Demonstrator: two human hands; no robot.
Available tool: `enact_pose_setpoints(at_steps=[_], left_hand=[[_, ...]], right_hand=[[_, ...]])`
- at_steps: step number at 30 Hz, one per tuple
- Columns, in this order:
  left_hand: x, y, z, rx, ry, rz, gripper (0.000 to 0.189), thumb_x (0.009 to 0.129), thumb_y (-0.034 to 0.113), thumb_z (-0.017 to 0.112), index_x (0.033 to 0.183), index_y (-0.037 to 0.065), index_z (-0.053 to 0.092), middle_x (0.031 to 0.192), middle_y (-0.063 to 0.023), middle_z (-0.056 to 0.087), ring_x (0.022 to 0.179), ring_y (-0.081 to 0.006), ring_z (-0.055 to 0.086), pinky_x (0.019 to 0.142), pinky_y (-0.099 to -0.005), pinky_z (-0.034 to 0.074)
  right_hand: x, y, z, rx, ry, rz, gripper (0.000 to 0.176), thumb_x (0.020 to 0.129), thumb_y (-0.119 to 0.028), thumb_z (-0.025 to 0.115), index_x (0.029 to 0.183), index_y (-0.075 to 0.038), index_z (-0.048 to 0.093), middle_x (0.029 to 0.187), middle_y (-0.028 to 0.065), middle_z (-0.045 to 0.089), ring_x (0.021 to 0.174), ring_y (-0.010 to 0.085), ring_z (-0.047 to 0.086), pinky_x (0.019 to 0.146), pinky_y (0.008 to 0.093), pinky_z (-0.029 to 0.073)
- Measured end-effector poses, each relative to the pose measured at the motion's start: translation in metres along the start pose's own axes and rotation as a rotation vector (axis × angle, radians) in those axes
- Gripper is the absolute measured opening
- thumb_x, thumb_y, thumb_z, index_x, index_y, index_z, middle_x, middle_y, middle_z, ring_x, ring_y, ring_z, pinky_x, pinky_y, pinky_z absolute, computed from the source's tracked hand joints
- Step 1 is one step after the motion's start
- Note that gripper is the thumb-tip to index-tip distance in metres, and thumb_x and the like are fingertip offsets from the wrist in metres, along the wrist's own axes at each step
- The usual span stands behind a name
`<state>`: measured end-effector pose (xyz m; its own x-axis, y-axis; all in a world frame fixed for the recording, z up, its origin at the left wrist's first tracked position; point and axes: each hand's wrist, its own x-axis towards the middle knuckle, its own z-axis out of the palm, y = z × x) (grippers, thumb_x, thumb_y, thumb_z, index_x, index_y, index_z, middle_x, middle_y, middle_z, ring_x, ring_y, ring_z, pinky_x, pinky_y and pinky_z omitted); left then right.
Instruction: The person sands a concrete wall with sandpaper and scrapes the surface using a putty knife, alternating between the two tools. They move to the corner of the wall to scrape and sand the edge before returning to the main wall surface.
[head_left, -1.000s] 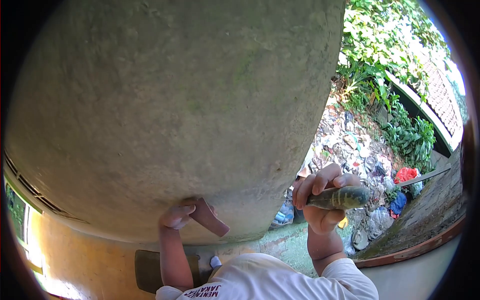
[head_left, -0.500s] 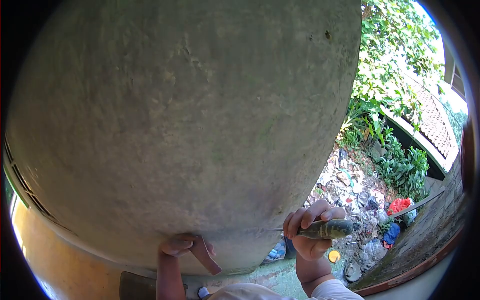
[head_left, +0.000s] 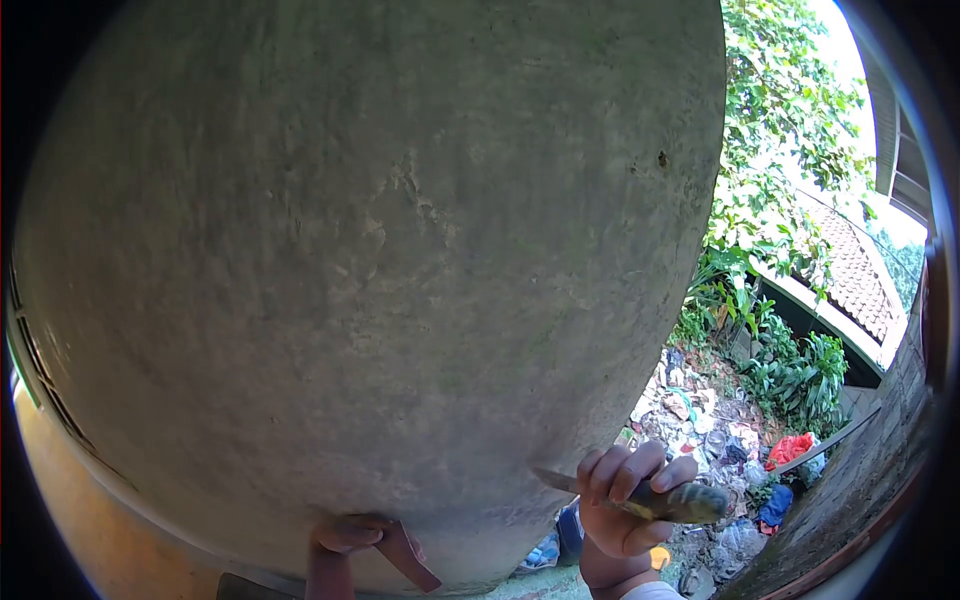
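My right hand is wrapped round the worn, dark green handle of a scraper. Its flat metal blade points left, with the tip at or very near the lower part of a grey plastered wall; contact is hard to tell. Against the bottom of that wall, my left hand is closed on a folded reddish-brown strip that looks like sandpaper. The strip hangs down to the right of the fingers. Scuffs and flaking patches mark the wall above both hands.
Past the wall's right edge, scattered rubbish covers the ground below leafy plants. A rough low wall runs along the right side. A tiled roof stands farther back. Orange-yellow surface shows at lower left.
My right hand has moved down and slightly right, and the scraper has turned so more of its flat blade shows. My left hand sits lower in view, still holding the strip. The view has tilted up slightly.
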<state>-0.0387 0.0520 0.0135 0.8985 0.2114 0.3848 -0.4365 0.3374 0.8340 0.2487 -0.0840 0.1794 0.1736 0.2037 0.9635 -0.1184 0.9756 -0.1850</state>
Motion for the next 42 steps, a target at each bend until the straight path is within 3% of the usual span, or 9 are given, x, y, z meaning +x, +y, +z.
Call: enact_pose_setpoints(at_steps=[12, 15, 17, 27, 29, 33, 35, 38, 42], left_hand=[[-0.013, -0.013, -0.013, -0.036, 0.014, -0.072, 0.042, 0.093, 0.027, 0.053, 0.118, -0.008, 0.056, 0.118, -0.0247, 0.060, 0.117, -0.0370, 0.054, 0.101, -0.0471, 0.038], [-0.028, -0.032, -0.014, -0.016, 0.286, -0.080, 0.044, 0.092, 0.032, 0.054, 0.110, -0.008, 0.058, 0.114, -0.0250, 0.060, 0.112, -0.0424, 0.055, 0.099, -0.0569, 0.038], [-0.029, -0.036, 0.000, -0.039, 0.647, -0.014, 0.049, 0.091, 0.034, 0.057, 0.119, -0.006, 0.053, 0.118, -0.0219, 0.060, 0.112, -0.0375, 0.056, 0.096, -0.0573, 0.040], [-0.025, 0.024, 0.070, -0.273, 0.632, 0.502, 0.051, 0.095, 0.036, 0.053, 0.131, 0.002, 0.046, 0.127, -0.0129, 0.057, 0.114, -0.0308, 0.057, 0.095, -0.0483, 0.047], [-0.017, 0.045, 0.087, -0.028, 0.864, 0.820, 0.047, 0.098, 0.035, 0.048, 0.132, 0.003, 0.045, 0.130, -0.0103, 0.054, 0.119, -0.0285, 0.053, 0.102, -0.0452, 0.042], [-0.015, 0.072, 0.107, 0.227, 0.887, 1.084, 0.047, 0.100, 0.034, 0.044, 0.135, 0.002, 0.043, 0.132, -0.0109, 0.051, 0.124, -0.0258, 0.048, 0.109, -0.0419, 0.034], [-0.010, 0.074, 0.109, 0.522, 1.362, 1.409, 0.049, 0.102, 0.032, 0.039, 0.136, -0.003, 0.040, 0.133, -0.0158, 0.048, 0.126, -0.0264, 0.044, 0.112, -0.0415, 0.027], [0.005, 0.061, 0.114, 0.987, 1.570, 1.571, 0.047, 0.103, 0.026, 0.035, 0.134, -0.010, 0.037, 0.132, -0.0211, 0.046, 0.122, -0.0294, 0.047, 0.108, -0.0407, 0.030], [0.004, 0.028, 0.080, 1.680, 1.429, 1.258, 0.036, 0.100, 0.018, 0.036, 0.118, -0.012, 0.047, 0.120, -0.0222, 0.054, 0.109, -0.0348, 0.054, 0.097, -0.0419, 0.040]], right_hand=[[0.026, -0.015, 0.013, 0.056, 0.160, -0.177, 0.041, 0.088, -0.045, 0.063, 0.103, -0.016, 0.039, 0.076, 0.0043, 0.047, 0.061, 0.0186, 0.049, 0.059, 0.0340, 0.040], [0.029, -0.022, 0.015, 0.028, 0.192, -0.198, 0.041, 0.088, -0.046, 0.063, 0.103, -0.016, 0.039, 0.074, 0.0035, 0.046, 0.060, 0.0179, 0.048, 0.059, 0.0341, 0.040], [0.031, -0.024, 0.015, 0.018, 0.199, -0.199, 0.041, 0.089, -0.047, 0.062, 0.103, -0.016, 0.038, 0.074, 0.0033, 0.046, 0.059, 0.0174, 0.048, 0.059, 0.0336, 0.041], [0.026, -0.018, 0.022, 0.040, 0.186, -0.226, 0.042, 0.090, -0.048, 0.059, 0.103, -0.015, 0.037, 0.076, 0.0038, 0.047, 0.060, 0.0172, 0.048, 0.057, 0.0319, 0.040], [0.026, -0.019, 0.023, 0.024, 0.169, -0.233, 0.043, 0.090, -0.049, 0.059, 0.104, -0.015, 0.037, 0.075, 0.0038, 0.047, 0.060, 0.0172, 0.048, 0.057, 0.0320, 0.040], [0.030, -0.019, 0.023, 0.009, 0.105, -0.290, 0.038, 0.094, -0.045, 0.054, 0.108, -0.013, 0.038, 0.076, 0.0032, 0.045, 0.058, 0.0151, 0.045, 0.056, 0.0303, 0.038], [0.028, -0.020, 0.023, 0.010, 0.103, -0.278, 0.037, 0.094, -0.044, 0.054, 0.108, -0.013, 0.038, 0.076, 0.0033, 0.045, 0.058, 0.0153, 0.045, 0.055, 0.0301, 0.037], [0.027, -0.023, 0.026, 0.022, 0.098, -0.263, 0.037, 0.094, -0.044, 0.054, 0.107, -0.014, 0.037, 0.076, 0.0034, 0.045, 0.058, 0.0156, 0.045, 0.055, 0.0299, 0.037], [0.025, -0.026, 0.029, 0.024, 0.090, -0.252, 0.036, 0.095, -0.044, 0.054, 0.107, -0.014, 0.037, 0.075, 0.0035, 0.045, 0.059, 0.0156, 0.045, 0.055, 0.0297, 0.036]])
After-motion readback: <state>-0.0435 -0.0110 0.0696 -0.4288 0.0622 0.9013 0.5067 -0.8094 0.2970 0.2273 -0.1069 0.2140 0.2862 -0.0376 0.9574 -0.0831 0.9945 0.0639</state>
